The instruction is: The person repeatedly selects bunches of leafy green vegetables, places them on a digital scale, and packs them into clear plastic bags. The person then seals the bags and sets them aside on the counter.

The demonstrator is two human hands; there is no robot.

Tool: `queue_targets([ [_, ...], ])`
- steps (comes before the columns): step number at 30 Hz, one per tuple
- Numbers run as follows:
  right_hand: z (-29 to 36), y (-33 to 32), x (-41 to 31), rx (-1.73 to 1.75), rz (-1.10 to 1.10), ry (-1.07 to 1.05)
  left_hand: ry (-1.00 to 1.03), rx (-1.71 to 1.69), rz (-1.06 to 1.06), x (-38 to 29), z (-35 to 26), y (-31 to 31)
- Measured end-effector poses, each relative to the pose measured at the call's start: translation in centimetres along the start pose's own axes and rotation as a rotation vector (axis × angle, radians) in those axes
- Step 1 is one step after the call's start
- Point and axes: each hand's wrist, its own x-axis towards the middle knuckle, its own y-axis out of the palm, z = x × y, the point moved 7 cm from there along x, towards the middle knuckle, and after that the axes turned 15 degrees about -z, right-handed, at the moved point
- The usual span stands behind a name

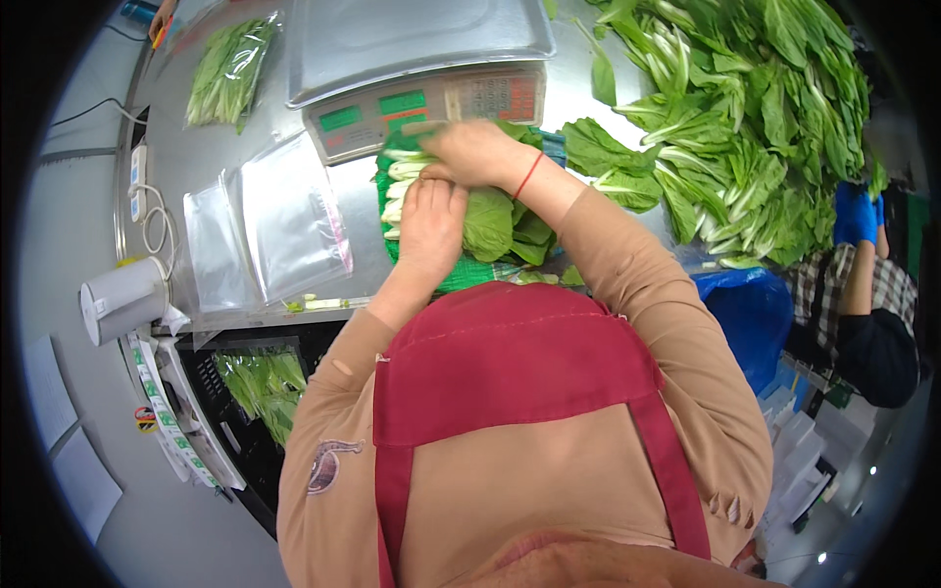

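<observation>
A row of leafy greens with white stems (401, 192) lies on a green mesh cloth (464, 273) in front of me, stems to the left and leaves to the right. My left hand (434, 217) rests flat on the greens, fingers pointing away from me. Above it, my right hand (470, 151) bends over the far end of the row, its fingertips blurred; whether it grips a stem I cannot tell. Just beyond stands a digital scale (426, 103) with a metal pan (419, 33). To the left lie clear plastic bags (287, 213) and a filled bag of greens (231, 70).
A large heap of loose greens (764, 125) covers the right of the metal table. A blue plastic bag (750, 316) hangs at its edge, near a co-worker's gloved hand (855, 214). Lower left are a crate of bagged greens (265, 386) and a white cylinder (125, 300).
</observation>
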Motion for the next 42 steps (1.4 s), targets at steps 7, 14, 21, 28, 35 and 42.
queue_targets([
  [7, -0.1, 1.3, -4.3, 0.235, 0.119, -0.144, -0.036, -0.175, -0.058, 0.3, 0.4, -1.2],
  [14, -0.3, 1.2, -4.5, 0.243, 0.042, -0.091, 0.338, -0.184, 0.244, -4.2, 1.2, -6.1],
  [21, 2.6, 3.0, -6.6, 0.119, 0.122, -0.017, 0.269, -0.199, -0.059, -3.4, 3.5, -5.3],
  [28, -0.1, 1.0, -4.4, 0.3, 0.146, -0.048, 0.006, -0.276, 0.106, 0.0, 4.1, -2.3],
  [35, -1.8, 2.0, -3.3, 0.148, 0.612, 0.288, -0.079, -0.197, -0.049, 0.2, 3.9, -2.1],
  [42, 5.0, -0.1, -8.7, -0.091, 0.159, 0.128, -0.995, -0.775, -0.212, -4.3, 12.7, -3.2],
])
